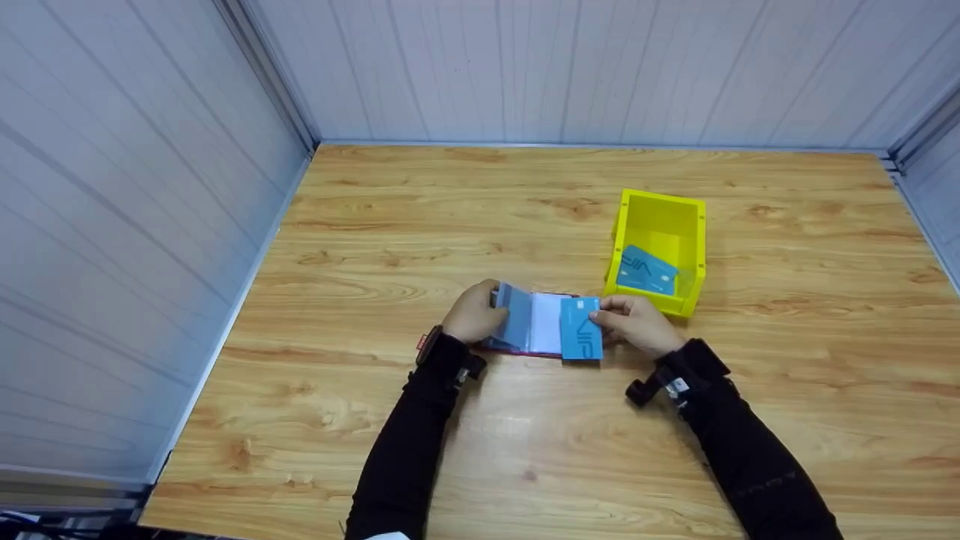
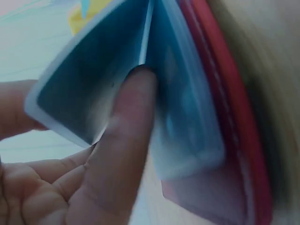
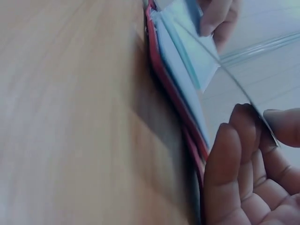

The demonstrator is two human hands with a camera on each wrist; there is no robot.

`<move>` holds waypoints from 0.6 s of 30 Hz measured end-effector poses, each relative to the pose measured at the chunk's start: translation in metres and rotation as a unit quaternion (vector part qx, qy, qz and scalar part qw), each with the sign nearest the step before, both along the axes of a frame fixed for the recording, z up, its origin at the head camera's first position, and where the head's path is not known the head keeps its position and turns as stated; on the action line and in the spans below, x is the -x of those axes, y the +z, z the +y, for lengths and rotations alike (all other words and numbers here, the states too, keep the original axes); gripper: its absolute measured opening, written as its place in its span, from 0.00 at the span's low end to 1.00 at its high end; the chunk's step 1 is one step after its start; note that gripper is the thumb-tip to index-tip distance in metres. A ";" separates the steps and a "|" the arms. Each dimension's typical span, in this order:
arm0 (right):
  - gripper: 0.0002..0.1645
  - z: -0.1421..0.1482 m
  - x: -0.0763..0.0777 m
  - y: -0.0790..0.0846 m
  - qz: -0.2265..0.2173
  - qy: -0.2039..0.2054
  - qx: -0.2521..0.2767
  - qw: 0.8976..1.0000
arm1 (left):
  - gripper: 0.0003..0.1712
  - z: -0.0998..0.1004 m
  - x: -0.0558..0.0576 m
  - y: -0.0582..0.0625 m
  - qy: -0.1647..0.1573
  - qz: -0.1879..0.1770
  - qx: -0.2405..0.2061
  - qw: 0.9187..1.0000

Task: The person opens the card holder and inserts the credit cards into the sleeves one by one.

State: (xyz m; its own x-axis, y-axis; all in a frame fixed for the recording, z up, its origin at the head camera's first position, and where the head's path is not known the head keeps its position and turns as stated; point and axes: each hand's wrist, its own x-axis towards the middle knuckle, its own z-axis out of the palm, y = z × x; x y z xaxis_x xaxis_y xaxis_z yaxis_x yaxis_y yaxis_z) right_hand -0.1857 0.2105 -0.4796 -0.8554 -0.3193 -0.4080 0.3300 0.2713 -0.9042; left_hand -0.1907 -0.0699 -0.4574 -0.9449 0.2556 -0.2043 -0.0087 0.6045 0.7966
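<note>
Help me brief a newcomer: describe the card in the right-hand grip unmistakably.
On the wooden table, find the open, red-edged holder, nearer the person than the yellow bin. Over its right side is a blue card, edge pinched in the right-hand grip. Unlike the VIP card in the bin, this is held outside.

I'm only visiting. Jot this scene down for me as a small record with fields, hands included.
left hand: holds the wallet's sleeves
right hand: pinches a card
card held: blue, marked VIP, overlapping the wallet's right side in the head view
wallet: open, red-edged
bin: yellow, beyond the right hand
in bin: at least one blue card
surface: wood-patterned table
</note>
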 end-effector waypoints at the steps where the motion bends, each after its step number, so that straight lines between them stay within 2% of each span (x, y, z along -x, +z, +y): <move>1: 0.10 -0.001 0.000 0.000 0.003 0.001 0.001 1.000 | 0.28 -0.001 0.000 0.000 0.004 -0.001 0.004 1.000; 10: 0.11 -0.018 0.005 0.007 -0.013 -0.016 0.023 1.000 | 0.28 -0.001 0.003 -0.005 0.015 -0.010 0.023 1.000; 14: 0.15 -0.026 0.010 0.010 -0.028 -0.023 0.006 0.999 | 0.28 -0.001 0.004 -0.006 0.017 -0.006 0.026 1.000; 18: 0.21 -0.033 0.014 0.010 -0.037 -0.019 -0.025 0.999 | 0.33 -0.001 0.004 -0.006 0.010 0.000 0.023 1.000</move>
